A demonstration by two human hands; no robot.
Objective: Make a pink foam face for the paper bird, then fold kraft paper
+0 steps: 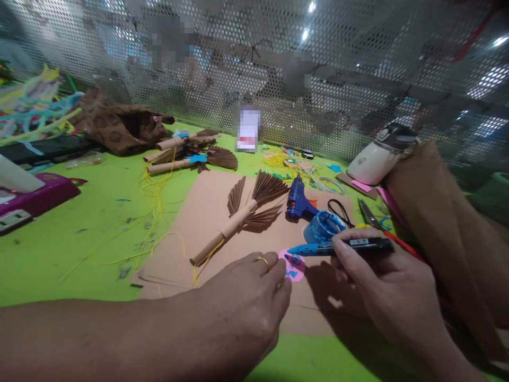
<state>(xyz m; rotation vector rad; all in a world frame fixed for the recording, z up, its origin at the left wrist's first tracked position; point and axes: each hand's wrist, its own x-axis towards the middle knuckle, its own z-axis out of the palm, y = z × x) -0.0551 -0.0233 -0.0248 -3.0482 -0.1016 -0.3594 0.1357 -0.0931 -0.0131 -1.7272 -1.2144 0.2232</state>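
My left hand (246, 300) rests on a sheet of brown paper (199, 223), its fingers curled and its fingertips pressing the edge of a small pink paper disc (293, 264) with blue marks on it. My right hand (382, 286) grips a blue and black marker pen (342, 247) held nearly level, its tip over the pink disc. A brown paper palm tree (242, 212) with a rolled trunk and pleated leaves lies on the brown sheet just beyond my left hand.
A blue glue gun (298, 199), a blue tape roll (322, 225) and scissors (371, 215) lie behind the pen. More paper trees (186, 151), yellow string (155, 185), a pink device (35, 196) and a white helmet (382, 154) sit on the green table (79, 239). A perforated metal screen (358, 69) stands behind.
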